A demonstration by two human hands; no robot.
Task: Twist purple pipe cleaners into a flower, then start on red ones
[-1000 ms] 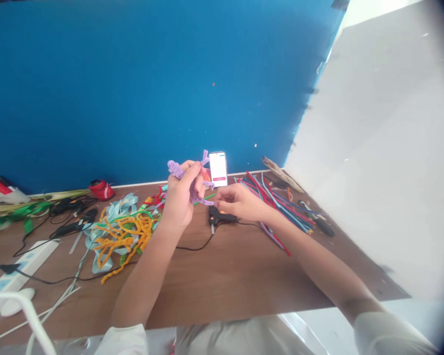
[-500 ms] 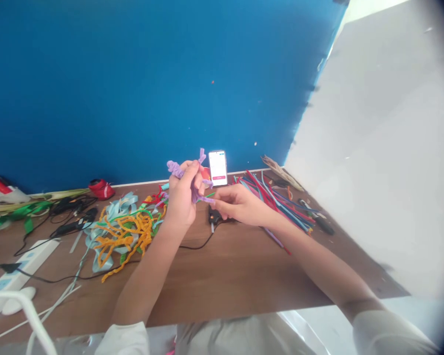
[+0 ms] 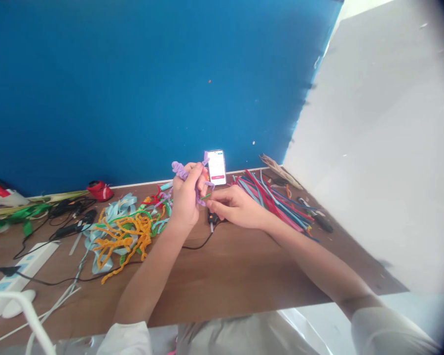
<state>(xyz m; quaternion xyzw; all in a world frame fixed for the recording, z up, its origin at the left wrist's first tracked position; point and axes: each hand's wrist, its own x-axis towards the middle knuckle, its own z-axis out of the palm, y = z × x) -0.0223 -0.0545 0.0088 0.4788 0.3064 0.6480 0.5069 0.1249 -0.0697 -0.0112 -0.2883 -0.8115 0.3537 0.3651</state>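
Purple pipe cleaners, curled at the left end, are gripped in my left hand. Loose purple ends stick out above and to the right of its fingers. My right hand is closed in a pinch at the lower purple end, where a short green strand also shows. Its fingertips hide exactly what they grip. Behind the hands a phone with a lit screen leans upright against the blue wall. A black glue gun lies on the table, partly covered by my right hand.
Orange pipe cleaners lie tangled with light blue ribbon at left. Red and blue pipe cleaners are bundled at right, near a dark-handled tool. A white power strip, black cords and a red roll are further left.
My left hand has shifted slightly right with the purple pipe cleaners. My right hand has moved a little left, and the lower purple end between the hands now looks bent.
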